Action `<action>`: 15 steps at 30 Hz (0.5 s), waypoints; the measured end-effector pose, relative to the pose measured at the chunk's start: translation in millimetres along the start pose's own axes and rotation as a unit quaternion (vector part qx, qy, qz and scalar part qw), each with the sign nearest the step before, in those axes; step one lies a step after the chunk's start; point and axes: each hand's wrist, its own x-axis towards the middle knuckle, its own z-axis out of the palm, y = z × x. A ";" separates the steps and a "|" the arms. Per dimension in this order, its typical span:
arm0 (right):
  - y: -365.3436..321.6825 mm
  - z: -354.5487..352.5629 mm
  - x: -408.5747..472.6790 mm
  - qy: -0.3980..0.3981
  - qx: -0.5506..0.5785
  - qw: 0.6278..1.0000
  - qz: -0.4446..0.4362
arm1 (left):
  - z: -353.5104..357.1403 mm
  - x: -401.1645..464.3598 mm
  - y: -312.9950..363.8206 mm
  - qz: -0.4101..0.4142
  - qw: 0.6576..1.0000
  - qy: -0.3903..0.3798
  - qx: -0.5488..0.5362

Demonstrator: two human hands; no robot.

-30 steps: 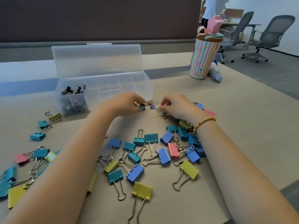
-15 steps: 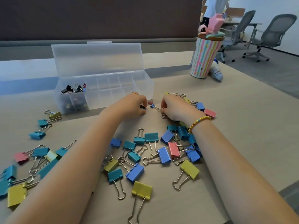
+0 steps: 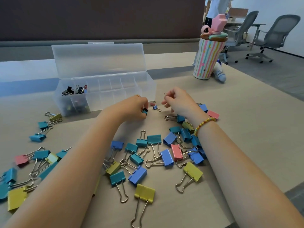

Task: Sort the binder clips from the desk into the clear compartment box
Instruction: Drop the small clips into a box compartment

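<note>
**Clips spread on the bench, box standing open**

Beige covering lies over the bench [image 3: 246, 129], and behind it we see a dark wall, grey flooring and two office chairs [image 3: 273, 35] off to the right, where a person [image 3: 217, 7] stands partly in view. A striped tumbler [image 3: 207, 58] with a pink lid stands on the far right of the bench, with a small white bottle [image 3: 220, 74] lying just beside it.

The clear compartment box [image 3: 105, 94] sits at the far left-centre, its long axis running left to right, its lid hinged up and back. Small dark clips [image 3: 74, 90] fill its leftmost compartments; the others look bare.

Our left hand [image 3: 131, 107] rests near the box's front wall, its grip curled around a small black and teal clip [image 3: 144, 111] held against the bench. Our right hand [image 3: 179, 102], with a beaded bracelet [image 3: 204, 125] at the wrist, is raised a little, its grip pinching a tiny clip [image 3: 165, 94] of which only the wire handle shows. Between the hands lie a small blue clip [image 3: 155, 108], handles pointing right, and a small pink clip [image 3: 153, 103].

Large binder clips [image 3: 148, 153] in blue, teal, yellow and pink are scattered near us, handles mostly pointing towards us; a yellow clip [image 3: 144, 192] lies lengthwise at the near edge. More clips [image 3: 39, 155] lie to the left.
</note>
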 end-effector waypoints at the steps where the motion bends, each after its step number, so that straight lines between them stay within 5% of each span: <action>1: -2.0 -0.2 -0.3 -0.005 0.065 0.998 0.020 | 0.5 -0.1 0.7 0.001 1.000 0.003 0.011; 5: -7.1 -0.8 -1.6 -0.037 0.298 0.948 0.107 | 0.8 -0.3 1.4 0.002 0.999 0.015 0.039; 8: -10.7 0.1 1.7 -0.056 0.346 0.925 0.145 | -0.3 0.7 -2.4 0.004 0.999 0.023 0.043; 12: -16.5 5.1 4.7 -0.040 0.115 0.987 0.103 | -2.3 1.9 -3.3 0.001 0.999 0.020 0.033; 15: -11.2 12.5 5.3 -0.065 -0.089 0.993 0.039 | -5.2 1.9 -7.7 -0.016 0.999 0.040 -0.031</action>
